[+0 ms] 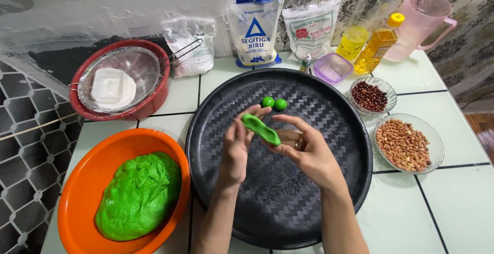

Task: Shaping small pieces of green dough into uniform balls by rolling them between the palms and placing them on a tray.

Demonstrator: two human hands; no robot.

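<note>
Over the round black tray (pixel 329 192), my left hand (pixel 236 148) and my right hand (pixel 306 151) hold one flattened, elongated piece of green dough (pixel 261 129) between their fingertips. My left fingers pinch its upper end, my right fingers support its lower end. Two small green dough balls (pixel 274 103) lie side by side on the tray just beyond my hands. A big lump of the same green dough (pixel 139 195) fills an orange bowl (pixel 77 192) at the left.
A red bowl (pixel 154 99) with a metal sieve and white flour stands back left. Flour bags (pixel 256 27), oil bottles (pixel 378 48), a pink jug (pixel 419 22) and a small purple box (pixel 333 67) line the back. Glass bowls of dark beans (pixel 369 96) and peanuts (pixel 403 144) sit right.
</note>
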